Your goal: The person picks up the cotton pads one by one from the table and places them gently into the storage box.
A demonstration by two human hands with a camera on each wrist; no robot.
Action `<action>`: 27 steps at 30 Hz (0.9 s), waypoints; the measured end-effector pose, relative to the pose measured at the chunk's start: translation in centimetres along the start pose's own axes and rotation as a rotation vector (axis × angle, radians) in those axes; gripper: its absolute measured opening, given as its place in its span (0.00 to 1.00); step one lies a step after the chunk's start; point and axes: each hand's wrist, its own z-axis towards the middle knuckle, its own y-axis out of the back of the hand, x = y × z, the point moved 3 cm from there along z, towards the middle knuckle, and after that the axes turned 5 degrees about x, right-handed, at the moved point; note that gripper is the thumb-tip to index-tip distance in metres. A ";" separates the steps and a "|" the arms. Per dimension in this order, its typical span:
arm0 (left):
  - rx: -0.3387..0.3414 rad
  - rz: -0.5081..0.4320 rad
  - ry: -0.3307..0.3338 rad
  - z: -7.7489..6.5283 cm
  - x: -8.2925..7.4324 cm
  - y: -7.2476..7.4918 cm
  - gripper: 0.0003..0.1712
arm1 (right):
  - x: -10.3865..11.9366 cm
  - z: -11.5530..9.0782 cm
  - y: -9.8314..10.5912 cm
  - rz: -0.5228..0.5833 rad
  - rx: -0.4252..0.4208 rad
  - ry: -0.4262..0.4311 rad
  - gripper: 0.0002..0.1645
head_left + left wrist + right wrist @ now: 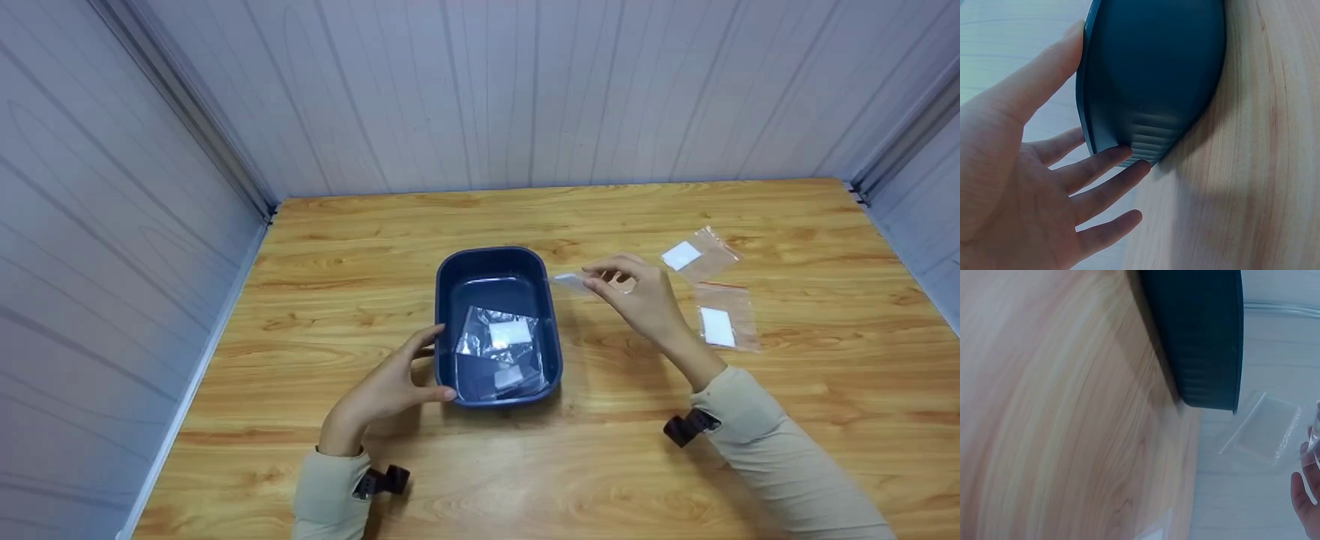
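A dark blue plastic bin [553,337] stands on the table, with two clear bags inside, each showing a white square: one bag [510,332] nearer the middle and another bag [508,376] at the near end. My left hand [386,386] rests against the bin's left side, fingers spread and thumb at the near left rim; the left wrist view shows its fingertips [1141,167] along the ribbed wall. To the right of the bin, my right hand [634,296] pinches a clear zip bag [1266,427] by one end, raised close to the right rim.
Two more zip bags with white squares lie on the right: one bag [701,255] farther back, another bag [726,319] nearer the right forearm. Pale panel walls [487,97] enclose the wooden table [360,262] at the back and both sides.
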 end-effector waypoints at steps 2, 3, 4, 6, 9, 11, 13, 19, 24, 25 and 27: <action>0.001 -0.002 0.002 0.1 0.0 0.0 0.56 | 0.4 0.1 0.0 0.020 -0.020 0.009 0.07; 0.001 -0.003 0.000 0.1 0.0 0.0 0.56 | 0.6 0.1 -0.1 0.029 -0.029 0.013 0.07; 0.002 -0.003 -0.003 0.1 0.0 0.0 0.56 | 0.8 0.1 -0.2 0.038 -0.037 0.016 0.07; 0.002 -0.003 -0.003 0.1 0.0 0.0 0.56 | 1.2 0.2 -0.3 0.048 -0.046 0.023 0.07; 0.003 0.000 -0.006 0.1 -0.1 0.0 0.56 | 1.8 0.3 -0.5 0.064 -0.045 0.026 0.07; 0.002 0.002 -0.004 0.1 -0.1 0.0 0.56 | 2.2 0.5 -0.7 0.066 -0.042 0.029 0.08; 0.000 0.004 -0.002 0.1 -0.1 0.0 0.56 | 2.7 0.6 -1.0 0.073 -0.038 0.039 0.08; -0.017 0.006 0.016 0.0 0.0 0.0 0.56 | 3.6 1.0 -2.1 0.106 -0.023 0.072 0.09; -0.015 0.002 0.016 0.0 0.1 -0.1 0.55 | 4.2 1.0 -3.3 0.144 0.010 0.090 0.09; -0.011 -0.001 0.008 0.0 0.1 -0.1 0.55 | 4.3 1.0 -3.5 0.148 0.017 0.094 0.09; -0.003 -0.007 -0.009 0.0 0.0 -0.1 0.55 | 4.5 1.0 -3.9 0.154 0.031 0.106 0.09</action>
